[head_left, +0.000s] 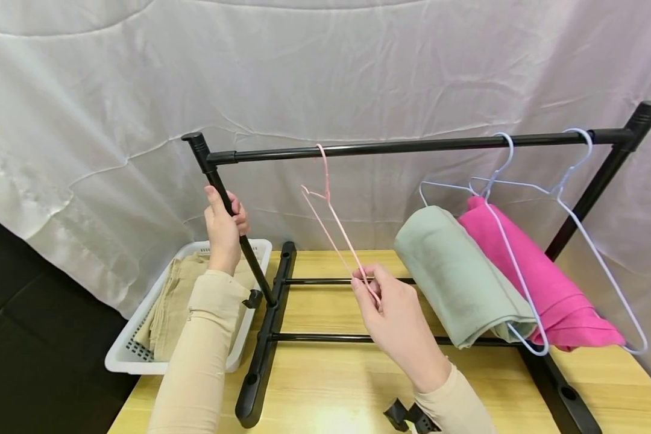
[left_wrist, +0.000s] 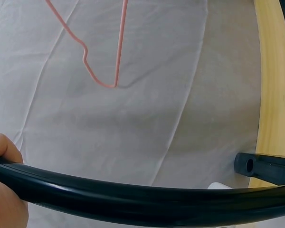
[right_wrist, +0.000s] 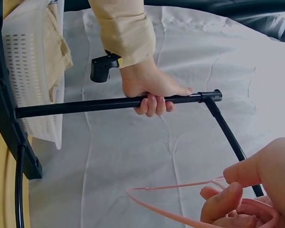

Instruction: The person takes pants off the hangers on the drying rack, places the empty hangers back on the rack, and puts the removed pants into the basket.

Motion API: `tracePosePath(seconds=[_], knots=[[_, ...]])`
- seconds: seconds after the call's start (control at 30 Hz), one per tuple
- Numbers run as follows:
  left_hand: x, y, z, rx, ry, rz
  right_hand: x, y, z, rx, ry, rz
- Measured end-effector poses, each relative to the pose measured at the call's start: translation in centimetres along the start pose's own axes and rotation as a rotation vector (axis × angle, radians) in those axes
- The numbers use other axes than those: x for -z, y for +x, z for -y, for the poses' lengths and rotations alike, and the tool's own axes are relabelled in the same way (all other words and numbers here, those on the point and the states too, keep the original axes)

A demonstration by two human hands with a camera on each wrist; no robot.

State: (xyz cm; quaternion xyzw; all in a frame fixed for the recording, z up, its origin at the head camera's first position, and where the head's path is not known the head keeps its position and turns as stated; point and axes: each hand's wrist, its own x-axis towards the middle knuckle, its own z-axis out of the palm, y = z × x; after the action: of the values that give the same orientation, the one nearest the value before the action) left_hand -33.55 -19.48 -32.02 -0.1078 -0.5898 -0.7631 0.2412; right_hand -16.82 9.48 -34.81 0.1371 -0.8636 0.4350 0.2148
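My left hand (head_left: 225, 226) grips the left upright (head_left: 255, 265) of a black garment rack, its fingers wrapped round the pole below the top corner. A pink wire hanger (head_left: 343, 232) hangs by its hook from the rack's top bar (head_left: 401, 146). With thumb and fingers, my right hand (head_left: 393, 313) pinches the hanger's near lower end. No cloth lies over this hanger. In the right wrist view the hanger (right_wrist: 166, 212) runs into the right hand's curled fingers, and the left hand (right_wrist: 154, 95) shows round the upright.
Two light blue hangers (head_left: 602, 241) hang at the right, carrying a folded sage green cloth (head_left: 456, 271) and a bright pink cloth (head_left: 548, 283). Left of the rack, a white basket (head_left: 125, 364) holds folded beige cloth (head_left: 176, 301). Behind hangs a pale curtain (head_left: 358, 72).
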Motion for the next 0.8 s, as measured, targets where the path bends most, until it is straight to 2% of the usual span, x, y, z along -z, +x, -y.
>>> tracePosePath(seconds=[0.13,0.27,0.5,0.8], knots=[[0.1,0.0,0.0,-0.003,0.008,0.001,0.2,-0.2,0.0,0.002,0.002,0.0],[0.1,0.0,0.0,0.001,0.007,0.005,0.6,-0.6,0.0,0.04,-0.022,-0.001],[0.0,0.1,0.0,0.002,-0.006,0.015,2.4,-1.6,0.5,0.053,-0.065,0.048],[0.2,-0.1,-0.1,0.016,0.002,0.014,5.0,-2.5,1.3,0.135,-0.093,-0.015]])
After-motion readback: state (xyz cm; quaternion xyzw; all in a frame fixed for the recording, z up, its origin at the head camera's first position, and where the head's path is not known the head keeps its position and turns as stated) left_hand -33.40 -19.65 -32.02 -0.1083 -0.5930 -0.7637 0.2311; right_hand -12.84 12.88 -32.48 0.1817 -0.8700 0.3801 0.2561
